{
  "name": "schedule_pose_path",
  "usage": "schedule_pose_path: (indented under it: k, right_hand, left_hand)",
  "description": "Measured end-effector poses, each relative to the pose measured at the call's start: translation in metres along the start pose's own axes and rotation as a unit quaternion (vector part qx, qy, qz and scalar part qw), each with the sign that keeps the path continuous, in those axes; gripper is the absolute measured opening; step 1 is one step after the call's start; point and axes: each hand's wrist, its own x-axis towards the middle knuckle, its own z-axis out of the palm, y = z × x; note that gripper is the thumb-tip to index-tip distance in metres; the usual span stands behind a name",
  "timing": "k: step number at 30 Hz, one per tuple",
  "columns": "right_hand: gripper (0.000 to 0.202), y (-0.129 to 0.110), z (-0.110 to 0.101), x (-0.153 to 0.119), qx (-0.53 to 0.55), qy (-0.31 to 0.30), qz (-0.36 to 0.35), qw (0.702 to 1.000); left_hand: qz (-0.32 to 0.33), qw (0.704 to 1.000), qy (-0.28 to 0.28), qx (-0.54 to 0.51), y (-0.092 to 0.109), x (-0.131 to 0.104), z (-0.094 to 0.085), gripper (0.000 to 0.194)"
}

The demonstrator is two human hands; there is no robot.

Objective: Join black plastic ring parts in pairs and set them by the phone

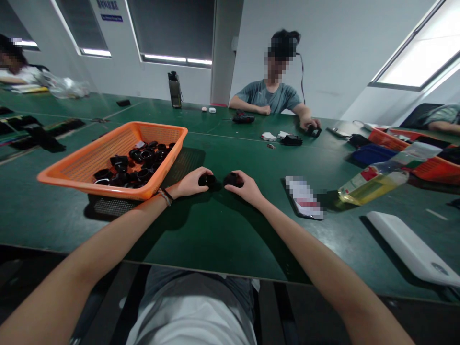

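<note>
My left hand (pixel 196 182) is closed around a glossy black round part (pixel 207 180), just right of the orange basket. A second black round part (pixel 233 179) sits in the curled fingers of my right hand (pixel 246 186). The two parts are close together but apart, low over the green table (pixel 215 230). Their exact kind is too dark to make out. Inside the orange plastic basket (pixel 64 172) lie several similar shiny black ring-like parts (pixel 143 163).
Right of my arm lie a phone (pixel 304 197), a tilted bottle of yellow liquid (pixel 377 179) and a white power bank (pixel 409 247). Across the table a person (pixel 268 91) holds a black part, near a power drill (pixel 243 117). A dark water bottle (pixel 175 90) stands behind.
</note>
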Motion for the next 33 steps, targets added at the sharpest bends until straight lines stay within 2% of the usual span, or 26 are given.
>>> schedule_pose_path:
  k: [3,8,13,17,22,26,33]
  right_hand:
    - [0.038,0.001,0.000,0.000,0.030,0.006,-0.006,1.000]
    - [0.039,-0.001,0.002,-0.002,0.000,0.011,-0.052,0.999]
    - [0.051,-0.003,0.004,-0.005,-0.015,0.020,-0.052,0.998]
    - [0.043,-0.004,0.004,-0.006,-0.017,0.026,-0.075,0.997]
    - [0.034,-0.006,0.003,-0.007,0.012,0.022,-0.106,0.994]
    - [0.036,-0.007,0.002,-0.008,0.037,0.015,-0.102,0.994]
    - [0.034,-0.003,0.004,-0.008,0.093,0.011,-0.098,0.991]
  left_hand:
    - [0.006,0.999,0.024,-0.024,0.002,0.000,0.001,0.037]
    - [0.009,0.993,0.057,-0.099,0.009,-0.002,0.009,0.037]
    - [-0.014,0.992,0.040,-0.119,0.022,-0.003,0.018,0.043]
    - [-0.061,0.975,0.027,-0.214,0.022,-0.001,0.023,0.053]
    - [-0.068,0.973,0.010,-0.222,0.020,0.002,0.021,0.040]
    - [-0.073,0.972,0.006,-0.224,0.022,0.003,0.018,0.037]
    - [-0.119,0.934,0.009,-0.335,0.019,0.005,0.018,0.032]
